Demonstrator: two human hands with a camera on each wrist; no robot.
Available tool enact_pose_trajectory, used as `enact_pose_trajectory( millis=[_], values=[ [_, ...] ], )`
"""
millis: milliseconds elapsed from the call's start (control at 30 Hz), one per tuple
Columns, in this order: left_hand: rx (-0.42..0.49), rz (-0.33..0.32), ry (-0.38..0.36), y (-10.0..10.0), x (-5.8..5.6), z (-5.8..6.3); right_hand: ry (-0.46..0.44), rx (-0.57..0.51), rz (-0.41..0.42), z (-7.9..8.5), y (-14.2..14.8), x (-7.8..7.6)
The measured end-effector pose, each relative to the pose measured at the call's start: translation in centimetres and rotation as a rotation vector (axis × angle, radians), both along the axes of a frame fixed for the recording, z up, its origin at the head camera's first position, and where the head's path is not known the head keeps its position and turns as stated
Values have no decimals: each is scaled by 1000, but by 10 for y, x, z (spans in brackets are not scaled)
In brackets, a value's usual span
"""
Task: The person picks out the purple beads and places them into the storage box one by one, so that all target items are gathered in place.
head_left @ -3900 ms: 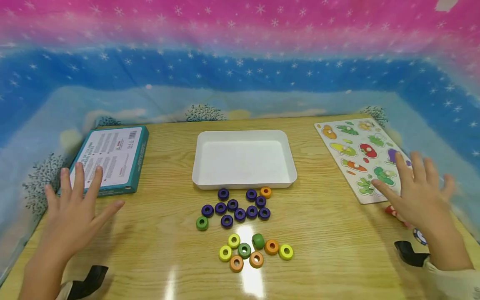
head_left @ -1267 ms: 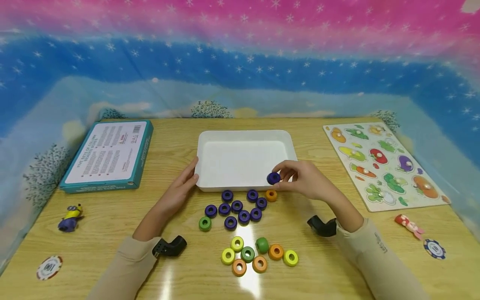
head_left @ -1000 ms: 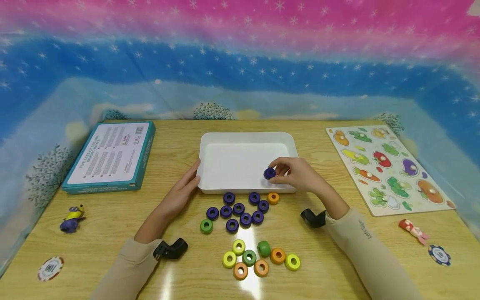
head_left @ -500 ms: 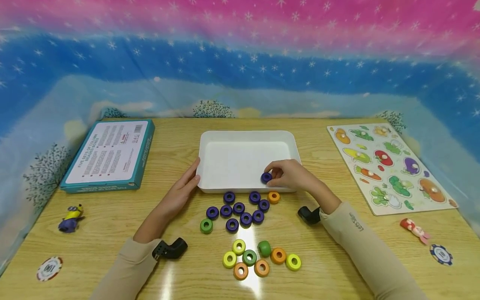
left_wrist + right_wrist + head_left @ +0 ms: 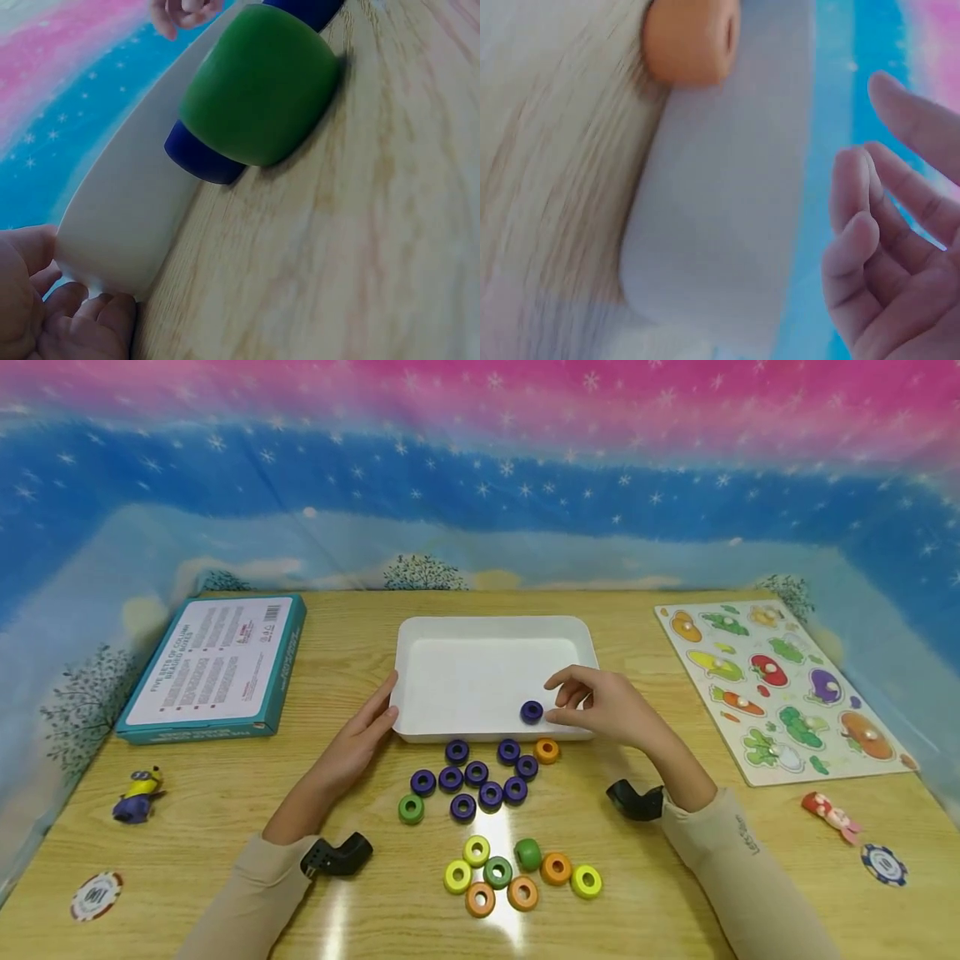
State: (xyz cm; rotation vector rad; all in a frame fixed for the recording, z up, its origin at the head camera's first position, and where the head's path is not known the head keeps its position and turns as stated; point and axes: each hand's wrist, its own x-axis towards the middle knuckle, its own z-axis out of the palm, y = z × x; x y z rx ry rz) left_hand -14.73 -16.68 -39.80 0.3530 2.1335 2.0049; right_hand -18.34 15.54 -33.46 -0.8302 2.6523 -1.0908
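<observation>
A white tray (image 5: 480, 681) stands at mid-table. My left hand (image 5: 352, 756) rests its thumb and fingers against the tray's left side near the front corner; the left wrist view shows the fingertips at the wall. One dark purple bead (image 5: 532, 712) lies in the tray near its front right. Just right of that bead, my right hand (image 5: 607, 706) hovers over the tray's front right corner, thumb and forefinger apart, holding nothing. In front of the tray lie several purple beads (image 5: 491, 796), an orange bead (image 5: 547, 751) and a green bead (image 5: 411, 809).
Nearer me is a group of yellow, green and orange beads (image 5: 522, 893). A teal box (image 5: 213, 664) lies left, a vegetable puzzle board (image 5: 780, 689) right. Small figures (image 5: 137, 795) and poker chips (image 5: 97, 896) flank the sides. A printed cloth (image 5: 480, 493) stands behind.
Both hands came in from the sides, the left to the tray. The right hand carried a purple bead into the tray, let go of it and drew slightly right.
</observation>
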Motion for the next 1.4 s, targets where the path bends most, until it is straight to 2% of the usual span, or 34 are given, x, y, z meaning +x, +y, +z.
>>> enact_pose_trajectory(
  millis=[167,400,700,1067,1300,1400],
  values=[
    [15,-2,-5,0,0,2,-14,-25,98,6,-3,11],
    [7,-2,-11,-1,-1,4,-106,-46,192,2,-6,26],
    [10,-7,-13,-1,0,3,-161,60,260,-8,-13,34],
    [-7,1,-2,-1,1,2,-145,185,236,-12,-17,38],
    [7,-10,0,0,0,2,-25,241,198,-13,-20,39],
    [8,-11,0,0,0,3,-6,249,192,-15,-21,38]
  ],
)
